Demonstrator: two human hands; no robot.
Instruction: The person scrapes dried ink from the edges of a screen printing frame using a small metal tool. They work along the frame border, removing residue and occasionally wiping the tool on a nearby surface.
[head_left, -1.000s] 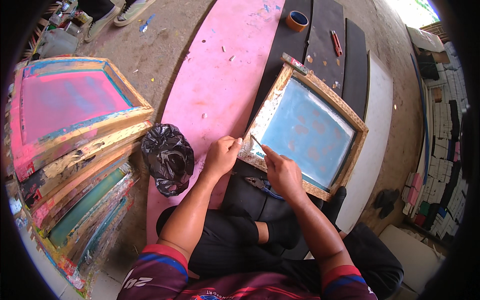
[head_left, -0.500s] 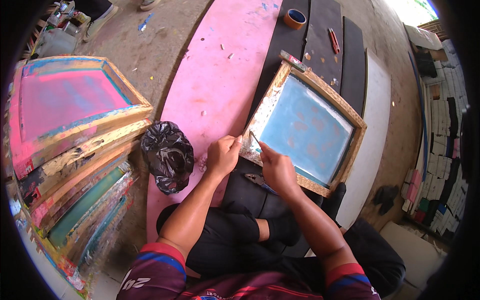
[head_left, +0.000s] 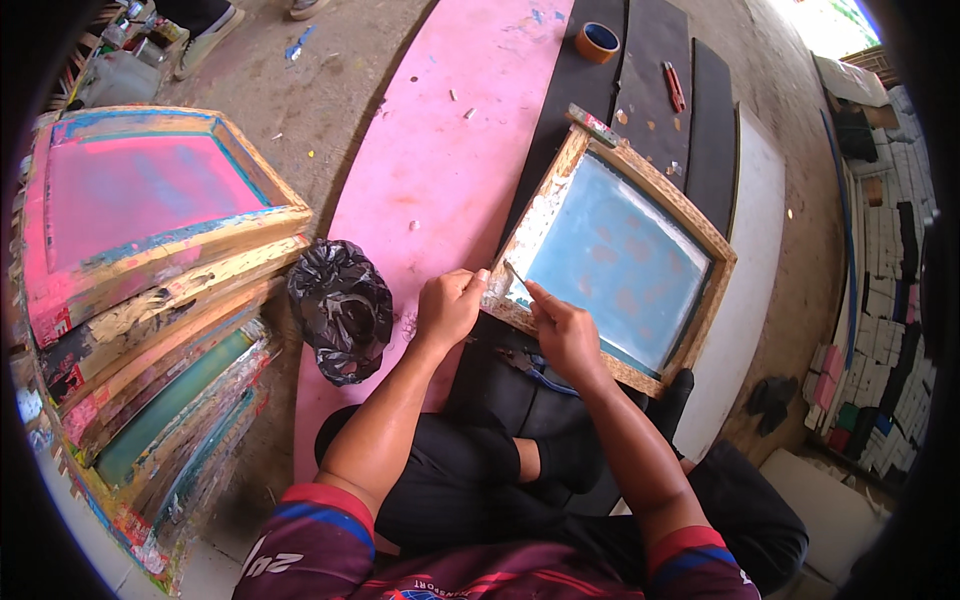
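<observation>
A wooden screen-printing frame with blue mesh lies tilted in front of me. White residue coats the left inner edge of its wood. My left hand is closed on the frame's near left corner, thumb on top. In my right hand, a thin dark pointed tool is pinched, its tip at the whitish border between wood and mesh. Its exact kind is too small to make out. Pliers with blue handles lie just below the frame, partly behind my right hand.
Left stands a stack of paint-stained frames. A crumpled black plastic bag rests on a long pink board. Beyond the frame, a tape roll and red cutter knife lie on dark boards. White stacked material lines the right side.
My right hand has shifted slightly up and right with the thin tool, and covers more of the pliers. The left hand keeps its hold on the corner. The whole view has moved a little.
</observation>
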